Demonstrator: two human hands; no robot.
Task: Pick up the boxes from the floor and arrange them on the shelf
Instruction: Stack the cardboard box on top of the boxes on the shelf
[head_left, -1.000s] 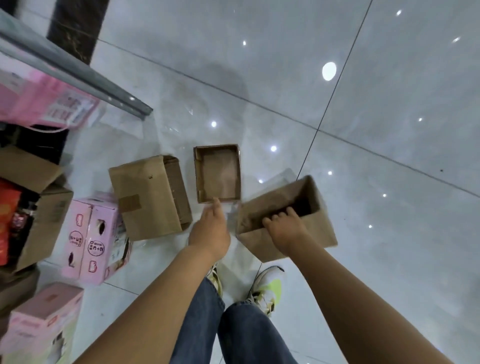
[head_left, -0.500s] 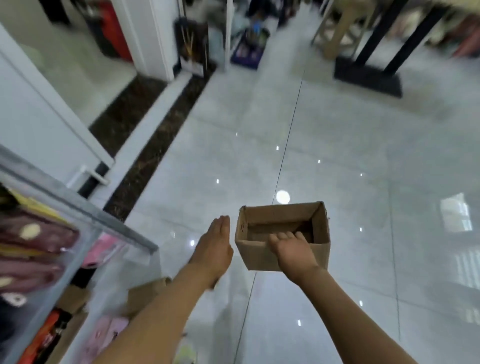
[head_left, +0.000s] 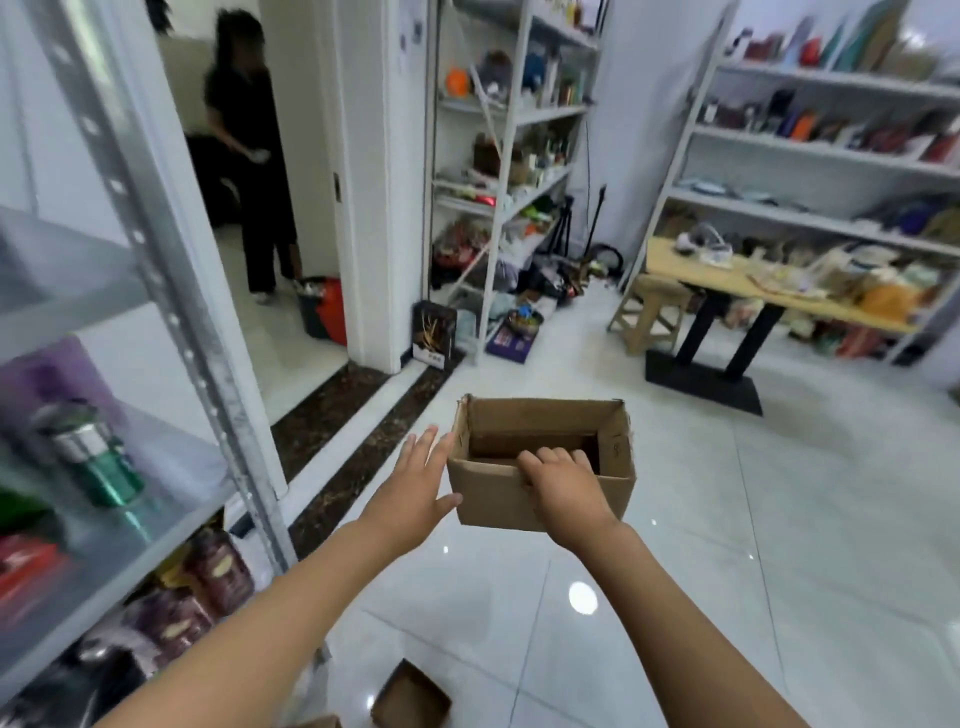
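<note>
An open, empty brown cardboard box (head_left: 498, 501) hangs in the air in front of me, mouth up. My right hand (head_left: 563, 486) grips its near wall, fingers curled over the rim into the box. My left hand (head_left: 415, 483) is flat with straight fingers at the box's left side, fingertips at its corner. A grey metal shelf (head_left: 171, 291) stands close on my left, holding a green can, purple packs and red items. Another small open brown box (head_left: 410, 699) lies on the floor at the bottom of the view.
A person in black (head_left: 249, 156) stands in the doorway at the back left. White shelving (head_left: 498, 156) full of goods lines the back wall. A wooden table (head_left: 769, 296) on black legs and a stool (head_left: 652, 312) stand at right. Glossy white tiles lie ahead.
My view has swung up from the floor to the room. The box has risen from the floor with my right hand on it, and my left hand has come against its left side.
</note>
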